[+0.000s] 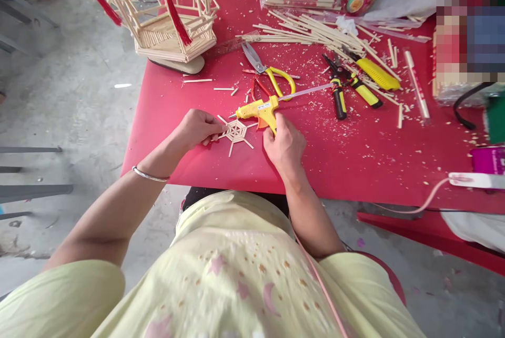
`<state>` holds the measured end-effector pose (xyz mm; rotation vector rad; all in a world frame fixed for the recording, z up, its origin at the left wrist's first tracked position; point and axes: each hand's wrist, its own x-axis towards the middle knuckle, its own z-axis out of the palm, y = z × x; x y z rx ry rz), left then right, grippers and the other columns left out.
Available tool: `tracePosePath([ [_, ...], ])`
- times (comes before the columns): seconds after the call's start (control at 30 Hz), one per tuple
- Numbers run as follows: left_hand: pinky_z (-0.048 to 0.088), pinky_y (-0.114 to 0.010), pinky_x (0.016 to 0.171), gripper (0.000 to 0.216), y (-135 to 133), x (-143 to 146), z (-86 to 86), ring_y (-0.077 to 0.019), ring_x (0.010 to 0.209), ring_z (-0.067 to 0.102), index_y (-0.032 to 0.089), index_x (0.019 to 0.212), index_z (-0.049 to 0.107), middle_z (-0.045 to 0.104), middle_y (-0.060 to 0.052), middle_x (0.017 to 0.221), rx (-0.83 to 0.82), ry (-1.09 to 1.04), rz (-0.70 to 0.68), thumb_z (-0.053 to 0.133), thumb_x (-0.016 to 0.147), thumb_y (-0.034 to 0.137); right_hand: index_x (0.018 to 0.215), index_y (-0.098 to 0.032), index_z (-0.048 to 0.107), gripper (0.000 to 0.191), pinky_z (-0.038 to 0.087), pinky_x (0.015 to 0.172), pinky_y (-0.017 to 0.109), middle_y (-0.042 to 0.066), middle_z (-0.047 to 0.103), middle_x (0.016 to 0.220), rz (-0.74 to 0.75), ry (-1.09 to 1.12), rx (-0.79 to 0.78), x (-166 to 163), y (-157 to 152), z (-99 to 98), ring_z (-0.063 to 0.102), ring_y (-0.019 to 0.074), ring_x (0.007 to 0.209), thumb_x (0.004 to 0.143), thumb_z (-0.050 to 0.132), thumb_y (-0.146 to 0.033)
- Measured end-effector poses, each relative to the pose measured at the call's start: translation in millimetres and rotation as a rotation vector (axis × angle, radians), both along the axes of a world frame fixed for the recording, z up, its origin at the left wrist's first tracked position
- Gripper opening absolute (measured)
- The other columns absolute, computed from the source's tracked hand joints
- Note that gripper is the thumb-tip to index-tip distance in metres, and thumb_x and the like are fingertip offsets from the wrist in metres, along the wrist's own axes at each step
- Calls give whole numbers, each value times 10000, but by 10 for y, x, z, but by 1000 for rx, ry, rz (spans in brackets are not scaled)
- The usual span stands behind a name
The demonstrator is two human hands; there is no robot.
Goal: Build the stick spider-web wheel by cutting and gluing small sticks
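Observation:
My right hand (287,143) is wrapped round the handle of a yellow hot glue gun (258,109), a clear glue stick poking out of its back. The gun's nozzle points left, just above a small web-shaped piece made of thin wooden sticks (236,132). This piece has several spokes, with rings of short sticks between them. At its left side, my left hand (200,127) pinches the end of a spoke between thumb and fingers. Whether the nozzle touches the wood I cannot tell.
Yellow-handled scissors (282,81) and black-and-yellow pliers (351,88) lie behind the gun, beside a yellow utility knife (377,74). Loose sticks (307,30) are heaped at the back. A wooden stick model with red tassels (173,38) stands on the table's (189,170) back left corner.

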<state>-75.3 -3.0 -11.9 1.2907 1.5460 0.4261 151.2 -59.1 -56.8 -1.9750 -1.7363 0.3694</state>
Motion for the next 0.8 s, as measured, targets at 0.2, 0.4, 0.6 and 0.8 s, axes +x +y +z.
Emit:
tracePosePath([
  [0.2, 262, -207, 357, 350, -13, -26, -75, -60, 332, 390, 154, 500, 623, 552, -17, 432, 32, -14, 8, 837, 670, 373, 1340, -165, 598, 439, 490, 902, 384, 157, 716, 1130, -3, 25, -19, 1, -17, -11, 674, 292, 1012, 916, 499, -226],
  [0.4, 275, -203, 340, 351, -15, -47, -158, -56, 328, 397, 146, 508, 637, 588, -32, 468, 59, -64, 17, 845, 658, 385, 1342, -172, 579, 454, 530, 836, 366, 130, 752, 1051, -34, 212, -15, -58, -96, 6, 705, 278, 936, 933, 538, -365],
  [0.6, 284, -196, 329, 301, -11, -55, -211, -62, 323, 409, 142, 538, 681, 608, -44, 480, 56, -82, 39, 854, 649, 361, 1158, -208, 613, 309, 557, 780, 330, 78, 760, 984, 32, 430, -32, -256, -54, 38, 727, 238, 878, 887, 633, -356],
  [0.8, 305, -186, 323, 282, -39, -25, -167, -73, 320, 441, 143, 510, 683, 624, -56, 482, 64, -92, 50, 855, 648, 318, 1147, -195, 597, 336, 575, 775, 328, 95, 765, 1004, -14, 481, -12, -362, 78, -27, 746, 244, 909, 852, 704, -318],
])
